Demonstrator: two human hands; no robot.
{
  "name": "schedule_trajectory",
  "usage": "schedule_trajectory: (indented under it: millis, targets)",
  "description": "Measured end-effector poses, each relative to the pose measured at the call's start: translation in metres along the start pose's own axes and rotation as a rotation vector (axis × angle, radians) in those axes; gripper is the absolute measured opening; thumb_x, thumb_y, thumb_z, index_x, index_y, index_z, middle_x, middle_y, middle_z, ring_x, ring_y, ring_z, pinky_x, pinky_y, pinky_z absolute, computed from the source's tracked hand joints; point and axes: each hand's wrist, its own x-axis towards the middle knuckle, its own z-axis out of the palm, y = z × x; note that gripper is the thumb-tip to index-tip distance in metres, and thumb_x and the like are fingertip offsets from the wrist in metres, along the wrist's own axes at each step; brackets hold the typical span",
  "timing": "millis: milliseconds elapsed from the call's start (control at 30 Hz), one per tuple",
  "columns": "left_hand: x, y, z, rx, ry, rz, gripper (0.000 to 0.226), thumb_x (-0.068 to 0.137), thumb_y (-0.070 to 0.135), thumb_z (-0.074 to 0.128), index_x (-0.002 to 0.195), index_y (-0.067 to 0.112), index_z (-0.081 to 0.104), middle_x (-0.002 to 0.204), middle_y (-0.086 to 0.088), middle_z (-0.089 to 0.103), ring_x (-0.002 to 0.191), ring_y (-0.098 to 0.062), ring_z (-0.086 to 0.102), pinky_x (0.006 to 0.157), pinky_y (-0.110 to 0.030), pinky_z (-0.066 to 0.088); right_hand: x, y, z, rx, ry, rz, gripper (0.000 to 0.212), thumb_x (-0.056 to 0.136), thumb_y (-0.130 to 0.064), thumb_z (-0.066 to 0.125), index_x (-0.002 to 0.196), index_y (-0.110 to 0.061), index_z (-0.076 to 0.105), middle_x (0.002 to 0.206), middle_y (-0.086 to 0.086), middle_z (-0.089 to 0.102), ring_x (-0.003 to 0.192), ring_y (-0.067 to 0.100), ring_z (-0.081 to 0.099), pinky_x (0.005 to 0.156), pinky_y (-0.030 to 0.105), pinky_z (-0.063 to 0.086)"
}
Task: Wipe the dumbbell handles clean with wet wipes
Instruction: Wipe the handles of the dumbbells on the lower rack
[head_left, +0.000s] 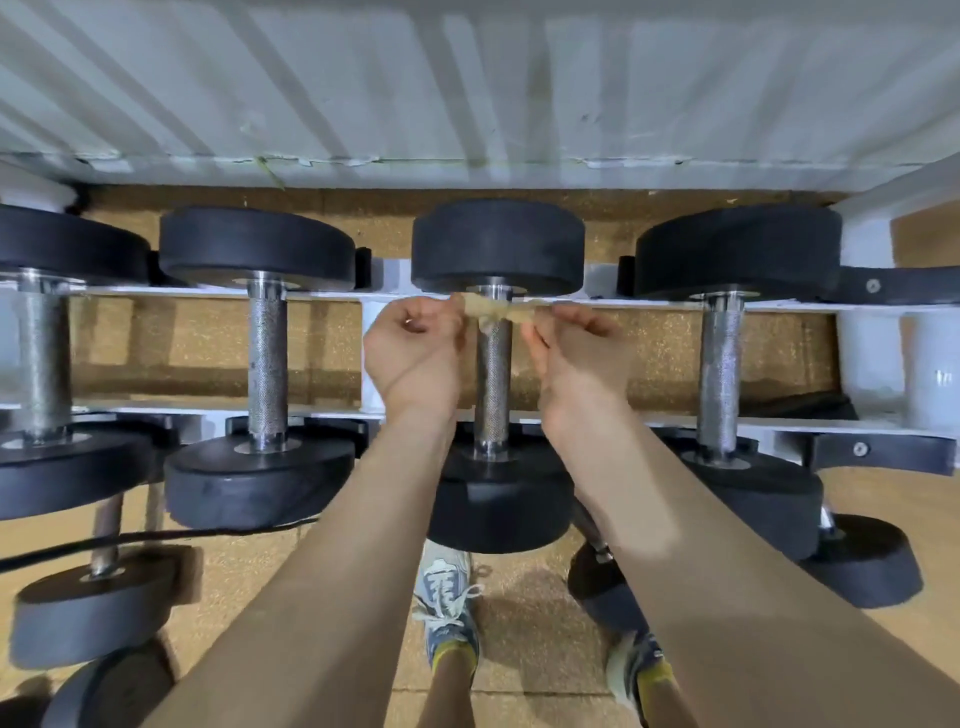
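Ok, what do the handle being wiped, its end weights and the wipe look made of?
The handle looks like steel: grey knurled texture, shiny smooth collars. The end weights are probably rubber-coated: matte black, no glare. The wipe looks like thin soft fabric, crumpled and beige, pinched by the left hand and right hand.

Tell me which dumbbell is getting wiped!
Find the white rack against the ribbed wall. On its top row, take the third dumbbell from the left. Only its handle has a tan wipe stretched across, pinched between the left hand and right hand.
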Motion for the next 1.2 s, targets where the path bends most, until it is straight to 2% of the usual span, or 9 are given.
schedule_trajectory:
  millis: [167, 267, 333, 500, 600, 733, 867, 1000, 1200]
  targets:
    - [-0.015, -0.002, 0.019, 0.16, -0.072, 0.158, 0.003, 0.083, 0.027, 0.073, 0.083, 0.025, 0.076, 0.08, 0.007, 0.074, 0.081, -0.015, 0.07, 0.084, -0.038, 0.057, -0.003, 0.003, 0.004, -0.25, -0.115, -0.088, 0.023, 0.088, -0.006, 0.062, 0.067, -0.015, 0.059, 0.062, -0.003, 0.061, 0.045, 0.0, 0.058, 0.043, 0.013, 0.043]
    - [-0.003, 0.004, 0.011, 0.657, -0.094, 0.408, 0.024, 0.092, 0.038, 0.061, 0.098, 0.019, 0.075, 0.088, -0.003, 0.074, 0.087, -0.026, 0.067, 0.078, -0.035, 0.052, 0.001, 0.01, 0.003, -0.469, -0.142, -0.227, 0.023, 0.091, -0.015, 0.063, 0.068, -0.022, 0.065, 0.065, -0.009, 0.065, 0.052, -0.007, 0.06, 0.05, 0.009, 0.046]
    - [0.005, 0.016, 0.01, 0.897, -0.11, 0.427, 0.032, 0.099, 0.038, 0.051, 0.1, 0.014, 0.072, 0.094, -0.013, 0.071, 0.091, -0.035, 0.062, 0.072, -0.031, 0.044, 0.009, 0.011, 0.007, -0.578, -0.079, -0.331, 0.019, 0.09, -0.017, 0.065, 0.071, -0.018, 0.069, 0.071, -0.005, 0.068, 0.066, 0.003, 0.064, 0.065, 0.019, 0.05]
    - [0.002, 0.013, -0.001, 1.083, -0.2, 0.498, 0.027, 0.099, 0.029, 0.048, 0.098, 0.014, 0.071, 0.096, -0.015, 0.069, 0.093, -0.036, 0.06, 0.071, -0.032, 0.039, 0.007, 0.024, -0.007, -0.9, -0.083, -0.59, 0.039, 0.089, -0.008, 0.058, 0.054, -0.023, 0.05, 0.06, -0.007, 0.054, 0.058, 0.011, 0.051, 0.062, 0.025, 0.04]
    - [-0.019, -0.007, -0.028, 1.204, -0.385, 0.456, 0.019, 0.095, 0.019, 0.051, 0.091, 0.012, 0.068, 0.089, -0.015, 0.069, 0.091, -0.036, 0.062, 0.07, -0.033, 0.04, -0.005, 0.034, -0.035, -1.141, -0.166, -0.498, 0.022, 0.088, -0.007, 0.059, 0.07, -0.016, 0.069, 0.075, 0.002, 0.067, 0.071, 0.022, 0.063, 0.067, 0.034, 0.054]
    - [-0.022, -0.009, -0.039, 1.314, -0.614, 0.423, 0.017, 0.087, 0.018, 0.061, 0.071, 0.016, 0.062, 0.086, -0.01, 0.069, 0.087, -0.031, 0.063, 0.065, -0.029, 0.039, -0.012, 0.038, -0.056, -1.439, -0.286, -0.361, 0.013, 0.083, -0.016, 0.062, 0.075, -0.013, 0.072, 0.073, 0.005, 0.067, 0.073, 0.024, 0.062, 0.063, 0.032, 0.055]
    - [-0.02, -0.006, -0.036, 1.355, -0.584, 0.406, 0.014, 0.084, 0.023, 0.065, 0.08, 0.013, 0.075, 0.075, -0.006, 0.064, 0.081, -0.028, 0.063, 0.062, -0.027, 0.037, -0.003, 0.028, -0.05, -1.51, -0.337, -0.251, 0.011, 0.081, -0.014, 0.063, 0.082, -0.011, 0.074, 0.084, 0.005, 0.07, 0.082, 0.022, 0.064, 0.075, 0.034, 0.058]
    - [-0.03, -0.004, -0.031, 1.459, -0.635, 0.502, 0.02, 0.085, 0.027, 0.063, 0.069, 0.017, 0.059, 0.064, -0.002, 0.048, 0.069, -0.029, 0.054, 0.059, -0.03, 0.037, -0.011, 0.029, -0.058, -1.404, -0.434, -0.247, 0.01, 0.078, -0.018, 0.067, 0.074, -0.018, 0.076, 0.08, 0.0, 0.072, 0.083, 0.02, 0.065, 0.074, 0.029, 0.055]
    - [-0.046, -0.006, -0.012, 1.366, -0.627, 0.46, 0.019, 0.082, 0.029, 0.065, 0.077, 0.014, 0.076, 0.071, -0.005, 0.066, 0.069, -0.022, 0.061, 0.058, -0.027, 0.044, -0.015, 0.014, -0.085, -1.435, -0.582, -0.3, 0.031, 0.092, -0.017, 0.051, 0.064, -0.007, 0.061, 0.067, 0.006, 0.052, 0.075, 0.028, 0.05, 0.064, 0.031, 0.038]
